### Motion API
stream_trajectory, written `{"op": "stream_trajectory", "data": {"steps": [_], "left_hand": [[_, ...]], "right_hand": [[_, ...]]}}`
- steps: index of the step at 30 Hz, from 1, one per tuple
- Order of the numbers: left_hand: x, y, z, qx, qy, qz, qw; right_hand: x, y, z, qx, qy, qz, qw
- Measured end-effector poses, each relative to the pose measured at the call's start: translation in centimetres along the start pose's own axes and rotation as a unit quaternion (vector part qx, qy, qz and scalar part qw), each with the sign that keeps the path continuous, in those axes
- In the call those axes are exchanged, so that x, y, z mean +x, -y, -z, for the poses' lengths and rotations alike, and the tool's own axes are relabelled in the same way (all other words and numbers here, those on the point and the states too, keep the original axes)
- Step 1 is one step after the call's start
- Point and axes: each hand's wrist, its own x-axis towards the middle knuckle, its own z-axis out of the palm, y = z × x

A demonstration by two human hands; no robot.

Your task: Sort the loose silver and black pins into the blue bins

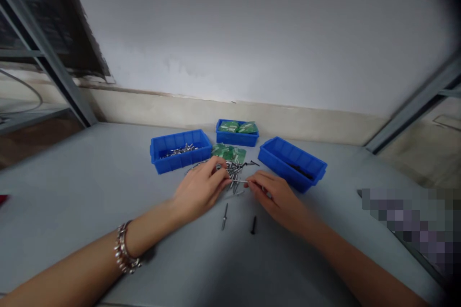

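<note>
Both my hands are closed at the middle of the table, with a thin silver rivet [239,181] stretched between their fingertips. My left hand [203,182] pinches its left end, and my right hand [272,194] pinches the right end. Just behind them lies a loose pile of silver rivets [236,169], with a few dark screws [252,163] at its right side. Nearer to me, a single silver rivet [225,217] and a black screw [254,225] lie apart on the table. Green printed packets [230,152] rest behind the pile.
A blue bin [173,165] with silver rivets stands at left. Another blue bin [237,140] with green packets is at the back, and a third blue bin [277,165] with dark screws at right. The grey table [108,168] meets a wall; metal posts [406,110] flank it.
</note>
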Motion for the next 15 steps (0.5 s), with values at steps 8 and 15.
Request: {"op": "stream_trajectory", "data": {"steps": [8,15], "left_hand": [[-0.07,0.08,-0.09,0.014,-0.006,-0.019,1.0],[-0.05,-0.13,0.03,0.022,-0.011,-0.01,1.0]], "right_hand": [[0.09,-0.13,0.29,-0.031,-0.018,0.017,0.999],[0.06,-0.61,-0.14,-0.055,-0.014,0.026,0.998]]}}
